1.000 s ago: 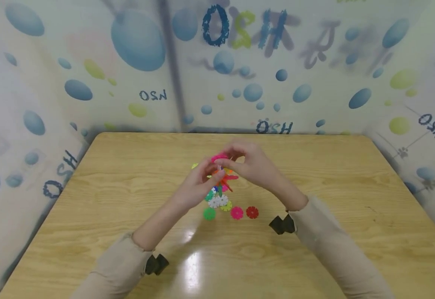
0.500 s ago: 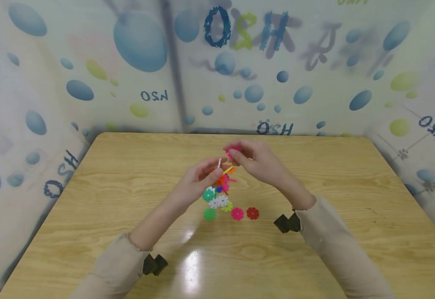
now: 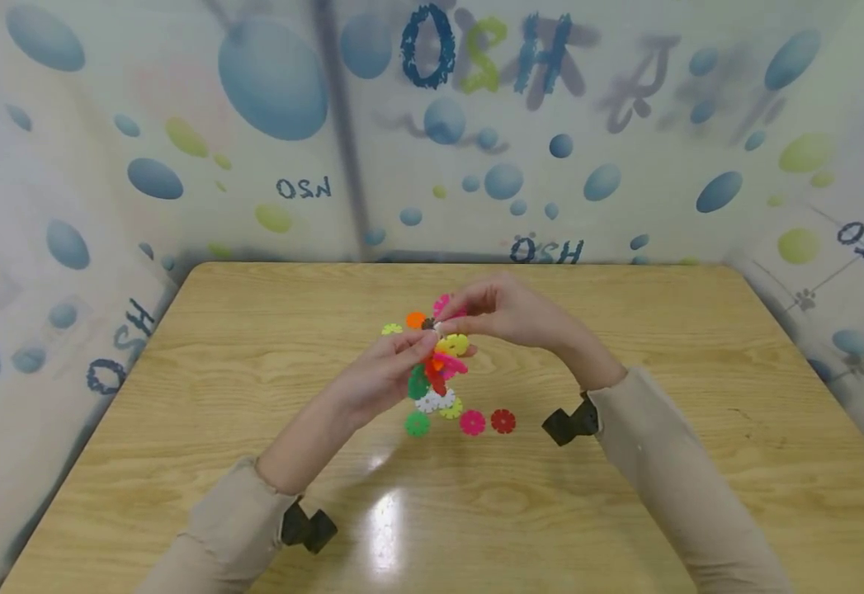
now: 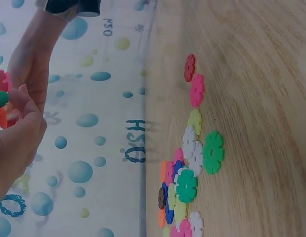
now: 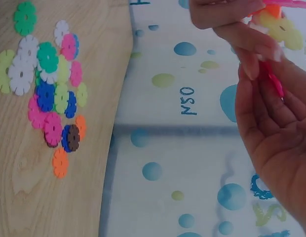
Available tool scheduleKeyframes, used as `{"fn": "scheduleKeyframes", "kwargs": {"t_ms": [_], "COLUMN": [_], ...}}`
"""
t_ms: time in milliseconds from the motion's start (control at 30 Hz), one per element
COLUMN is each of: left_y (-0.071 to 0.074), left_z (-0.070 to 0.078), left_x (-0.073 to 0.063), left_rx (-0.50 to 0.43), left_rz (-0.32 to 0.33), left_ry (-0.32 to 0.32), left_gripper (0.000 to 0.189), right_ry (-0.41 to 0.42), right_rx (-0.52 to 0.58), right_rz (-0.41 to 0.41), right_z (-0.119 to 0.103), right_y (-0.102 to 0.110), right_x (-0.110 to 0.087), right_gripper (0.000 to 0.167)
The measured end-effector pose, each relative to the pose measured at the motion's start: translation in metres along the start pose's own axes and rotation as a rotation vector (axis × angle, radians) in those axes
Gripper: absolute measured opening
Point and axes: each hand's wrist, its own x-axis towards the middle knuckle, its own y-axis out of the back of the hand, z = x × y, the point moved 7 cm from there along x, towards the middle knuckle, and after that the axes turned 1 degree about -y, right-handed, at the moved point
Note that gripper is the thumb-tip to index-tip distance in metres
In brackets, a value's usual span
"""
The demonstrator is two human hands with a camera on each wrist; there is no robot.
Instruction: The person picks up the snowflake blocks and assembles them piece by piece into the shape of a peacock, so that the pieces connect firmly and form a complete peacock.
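Above the table, my left hand (image 3: 383, 371) grips a cluster of interlocking flower-shaped plastic discs, among them a yellow disc (image 3: 454, 345), a red disc (image 3: 436, 379) and a green disc (image 3: 418, 382). Close against it, my right hand (image 3: 524, 318) pinches a pink disc (image 3: 443, 305), its fingertips meeting the left ones at the top of the cluster. From the right wrist, that pink disc (image 5: 274, 81) appears edge-on by the fingers. Only part of the cluster shows in the left wrist view, with a green piece (image 4: 1, 99). Fingers hide where the discs join.
Loose discs lie in a pile under the hands, including a brown disc (image 5: 73, 138) and an orange disc (image 5: 60, 163). Nearer the front lie a green disc (image 3: 417, 424), a pink disc (image 3: 472, 422) and a red disc (image 3: 503, 421). A patterned wall (image 3: 432, 165) stands behind the wooden table (image 3: 625, 346).
The hands drew slightly apart half a second ago, and now the right hand is back against the cluster with the pink disc. The cluster has turned, showing its yellow, red and green discs more broadly.
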Motion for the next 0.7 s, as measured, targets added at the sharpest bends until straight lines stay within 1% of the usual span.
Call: {"fn": "scheduleKeyframes", "kwargs": {"t_ms": [67, 133, 200, 267, 333, 400, 533, 600, 700], "left_y": [0.000, 0.003, 0.006, 0.010, 0.011, 0.012, 0.010, 0.008, 0.007], "left_z": [-0.002, -0.004, -0.005, -0.005, -0.005, -0.006, -0.008, -0.008, -0.008], "left_x": [0.000, -0.002, -0.003, -0.004, -0.005, -0.005, -0.004, -0.004, -0.003], "left_rx": [-0.016, -0.031, -0.040, -0.040, -0.050, -0.054, -0.088, -0.100, -0.113], "left_rz": [0.003, 0.025, 0.065, 0.095, 0.112, 0.116, 0.111, 0.104, 0.094], "left_ry": [0.018, 0.035, 0.047, 0.047, 0.049, 0.054, 0.054, 0.050, 0.052], "left_gripper": [0.034, 0.031, 0.026, 0.019, 0.016, 0.015, 0.016, 0.017, 0.021], "right_ry": [0.015, 0.015, -0.010, -0.053, -0.091, -0.111, -0.116, -0.117, -0.132], "right_rx": [0.004, 0.004, 0.005, 0.016, 0.029, 0.059, 0.106, 0.102, 0.046], "right_rz": [-0.022, -0.031, -0.033, -0.037, -0.035, -0.029, -0.003, 0.001, -0.020], "right_z": [0.000, 0.000, 0.000, 0.001, 0.002, 0.003, 0.003, 0.004, 0.002], "right_y": [-0.001, 0.000, 0.002, 0.003, 0.005, 0.006, 0.007, 0.007, 0.006], "right_x": [0.001, 0.001, 0.001, 0.000, -0.001, -0.001, 0.000, 0.000, -0.001], "right_gripper": [0.012, 0.011, 0.011, 0.013, 0.016, 0.020, 0.026, 0.026, 0.023]}}
